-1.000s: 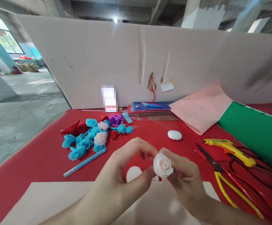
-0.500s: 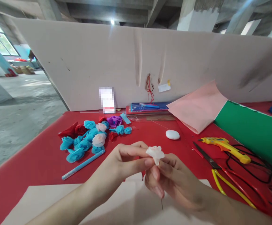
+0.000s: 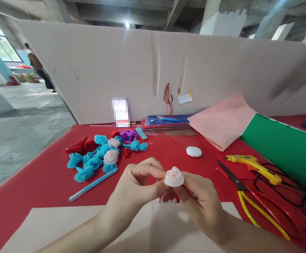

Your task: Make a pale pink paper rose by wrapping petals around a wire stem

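Note:
A small pale pink paper flower (image 3: 174, 176) is held between both hands above the table, its rolled centre tipped toward me. My left hand (image 3: 139, 182) pinches the flower's left edge between thumb and fingers. On the other side, my right hand (image 3: 200, 196) grips it low down with thumb and forefinger; its remaining fingers curl underneath, partly hidden. The stem cannot be seen from this angle. Beneath the hands lies a large pale pink sheet (image 3: 71, 228) on the red table cover (image 3: 37, 182).
Left of my hands lie blue paper flowers (image 3: 93, 162), a purple flower (image 3: 129, 136) and a blue tube (image 3: 93, 184). At right are scissors (image 3: 238, 182), a yellow glue gun (image 3: 255, 167) with a black cord, and a white oval case (image 3: 194, 151). A person (image 3: 38, 66) stands far left.
The flower has tilted so its top faces me, and its wire stem has gone from sight. My right hand has turned and come up around its base. A person has appeared at far left.

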Action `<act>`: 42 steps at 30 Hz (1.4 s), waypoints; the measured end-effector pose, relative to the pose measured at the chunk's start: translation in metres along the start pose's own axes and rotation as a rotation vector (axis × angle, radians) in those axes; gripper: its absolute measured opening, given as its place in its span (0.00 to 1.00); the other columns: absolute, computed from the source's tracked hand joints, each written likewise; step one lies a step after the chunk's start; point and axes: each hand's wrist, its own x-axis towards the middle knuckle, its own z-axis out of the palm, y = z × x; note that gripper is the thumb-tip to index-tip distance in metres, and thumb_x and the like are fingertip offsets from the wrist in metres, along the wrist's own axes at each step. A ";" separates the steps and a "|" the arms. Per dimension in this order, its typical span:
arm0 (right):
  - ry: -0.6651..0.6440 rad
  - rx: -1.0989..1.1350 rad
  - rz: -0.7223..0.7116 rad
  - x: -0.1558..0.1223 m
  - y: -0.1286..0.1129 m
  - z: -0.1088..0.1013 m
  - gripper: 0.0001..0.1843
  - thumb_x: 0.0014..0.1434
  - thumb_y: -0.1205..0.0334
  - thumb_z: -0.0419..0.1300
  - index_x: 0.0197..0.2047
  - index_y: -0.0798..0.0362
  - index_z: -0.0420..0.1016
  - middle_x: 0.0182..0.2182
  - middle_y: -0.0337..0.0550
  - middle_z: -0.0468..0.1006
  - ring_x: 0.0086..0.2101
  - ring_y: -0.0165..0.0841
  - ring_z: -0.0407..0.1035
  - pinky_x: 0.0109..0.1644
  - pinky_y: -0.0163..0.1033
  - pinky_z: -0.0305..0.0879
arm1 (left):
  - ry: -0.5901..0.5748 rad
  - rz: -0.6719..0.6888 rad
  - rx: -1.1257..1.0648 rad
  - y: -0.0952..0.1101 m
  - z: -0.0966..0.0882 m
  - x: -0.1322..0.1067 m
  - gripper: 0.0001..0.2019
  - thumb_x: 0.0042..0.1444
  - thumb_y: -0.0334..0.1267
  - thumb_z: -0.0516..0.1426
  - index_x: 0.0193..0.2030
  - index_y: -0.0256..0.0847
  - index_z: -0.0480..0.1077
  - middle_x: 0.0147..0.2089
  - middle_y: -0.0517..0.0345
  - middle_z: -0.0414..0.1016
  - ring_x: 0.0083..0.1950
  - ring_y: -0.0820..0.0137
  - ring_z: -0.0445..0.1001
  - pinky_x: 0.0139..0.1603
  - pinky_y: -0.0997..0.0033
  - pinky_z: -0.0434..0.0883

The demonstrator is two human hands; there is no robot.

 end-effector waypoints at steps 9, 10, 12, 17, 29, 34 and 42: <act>0.066 -0.450 -0.222 0.004 0.010 -0.002 0.11 0.63 0.70 0.50 0.31 0.58 0.70 0.19 0.40 0.68 0.20 0.27 0.61 0.24 0.33 0.57 | 0.053 -0.011 0.074 -0.010 -0.004 0.006 0.08 0.53 0.34 0.59 0.25 0.45 0.78 0.29 0.62 0.68 0.32 0.75 0.68 0.35 0.78 0.69; 0.062 -0.416 -0.183 0.004 0.012 -0.003 0.10 0.62 0.70 0.50 0.31 0.57 0.70 0.19 0.39 0.68 0.20 0.28 0.61 0.24 0.33 0.56 | 0.026 -0.008 0.072 -0.012 -0.006 0.006 0.09 0.54 0.35 0.58 0.27 0.46 0.78 0.30 0.62 0.68 0.33 0.75 0.69 0.37 0.77 0.70; 0.066 -0.331 -0.089 0.005 0.016 -0.004 0.10 0.61 0.70 0.50 0.30 0.55 0.68 0.19 0.39 0.69 0.20 0.28 0.62 0.25 0.33 0.57 | -0.022 0.012 0.090 -0.016 -0.008 0.008 0.10 0.57 0.36 0.55 0.29 0.47 0.78 0.31 0.62 0.68 0.35 0.73 0.70 0.39 0.75 0.70; 0.097 -0.151 0.169 0.009 0.022 -0.007 0.12 0.60 0.64 0.51 0.25 0.53 0.65 0.20 0.40 0.72 0.20 0.29 0.66 0.24 0.32 0.61 | -0.081 0.100 0.286 -0.013 -0.015 0.015 0.12 0.59 0.36 0.51 0.35 0.47 0.77 0.33 0.61 0.68 0.39 0.72 0.72 0.43 0.73 0.70; 0.113 0.443 0.695 0.008 0.032 0.006 0.22 0.59 0.44 0.50 0.25 0.54 0.62 0.15 0.37 0.71 0.13 0.24 0.63 0.15 0.27 0.59 | -0.040 0.317 1.170 -0.056 -0.042 -0.013 0.11 0.52 0.29 0.51 0.38 0.42 0.73 0.32 0.55 0.76 0.34 0.63 0.71 0.41 0.59 0.69; 0.055 0.540 0.807 -0.023 0.049 0.031 0.24 0.57 0.40 0.51 0.25 0.54 0.60 0.15 0.36 0.70 0.12 0.24 0.62 0.13 0.27 0.57 | 0.032 0.378 1.302 -0.079 -0.051 -0.029 0.08 0.56 0.32 0.50 0.35 0.42 0.70 0.32 0.57 0.76 0.35 0.64 0.71 0.51 0.51 0.63; 0.009 0.542 0.844 -0.034 0.052 0.035 0.23 0.58 0.42 0.52 0.26 0.54 0.61 0.15 0.35 0.70 0.12 0.23 0.60 0.12 0.26 0.53 | 0.067 0.423 1.326 -0.079 -0.045 -0.039 0.11 0.59 0.30 0.49 0.41 0.44 0.71 0.38 0.58 0.78 0.41 0.65 0.72 0.59 0.48 0.55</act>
